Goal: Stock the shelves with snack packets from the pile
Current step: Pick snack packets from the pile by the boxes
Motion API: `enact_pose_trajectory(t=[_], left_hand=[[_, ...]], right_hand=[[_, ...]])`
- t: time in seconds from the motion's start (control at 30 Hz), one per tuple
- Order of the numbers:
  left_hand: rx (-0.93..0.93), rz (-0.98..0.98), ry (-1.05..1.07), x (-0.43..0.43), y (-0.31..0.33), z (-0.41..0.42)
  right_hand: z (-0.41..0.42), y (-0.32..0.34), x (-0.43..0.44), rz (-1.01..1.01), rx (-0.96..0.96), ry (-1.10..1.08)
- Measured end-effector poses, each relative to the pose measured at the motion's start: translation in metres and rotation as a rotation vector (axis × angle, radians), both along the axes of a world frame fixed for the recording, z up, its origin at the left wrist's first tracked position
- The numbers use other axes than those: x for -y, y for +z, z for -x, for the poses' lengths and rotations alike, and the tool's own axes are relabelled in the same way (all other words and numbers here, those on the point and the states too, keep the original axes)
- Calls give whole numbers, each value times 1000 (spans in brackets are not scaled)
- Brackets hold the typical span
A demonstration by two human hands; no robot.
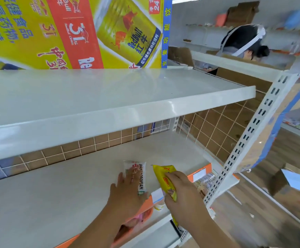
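While left grip (127, 191) lies flat on white packet (140, 168) on shelf (56, 203), right grip (180, 191) clamps yellow packet (163, 173).

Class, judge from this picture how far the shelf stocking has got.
Done: a white packet lies on the middle shelf under the left hand. In hand: the right hand grips a yellow packet at the shelf edge. Left: that shelf and the top shelf look mostly bare.

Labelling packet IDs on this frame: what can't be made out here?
All head view:
- white packet: print half covered by left hand.
- yellow packet: middle wrapped by right hand, lettering blurred.
- lower-shelf goods: mostly hidden under the shelf and both arms.
- pile: outside the frame.
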State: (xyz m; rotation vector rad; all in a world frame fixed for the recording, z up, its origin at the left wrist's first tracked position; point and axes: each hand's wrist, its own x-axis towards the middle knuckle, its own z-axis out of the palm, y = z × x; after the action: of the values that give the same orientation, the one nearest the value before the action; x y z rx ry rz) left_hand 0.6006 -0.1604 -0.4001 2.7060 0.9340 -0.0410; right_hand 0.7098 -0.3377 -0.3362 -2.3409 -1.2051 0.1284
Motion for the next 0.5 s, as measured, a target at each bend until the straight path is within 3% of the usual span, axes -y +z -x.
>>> enact_pose_trajectory(t=[0.33, 0.5], left_hand=[[-1, -38, 137, 13, -15, -15], [330, 85, 337, 21, -5, 12]], right_hand=[[-46, -23, -36, -1, -117, 219], [-41, -12, -62, -34, -146, 319]])
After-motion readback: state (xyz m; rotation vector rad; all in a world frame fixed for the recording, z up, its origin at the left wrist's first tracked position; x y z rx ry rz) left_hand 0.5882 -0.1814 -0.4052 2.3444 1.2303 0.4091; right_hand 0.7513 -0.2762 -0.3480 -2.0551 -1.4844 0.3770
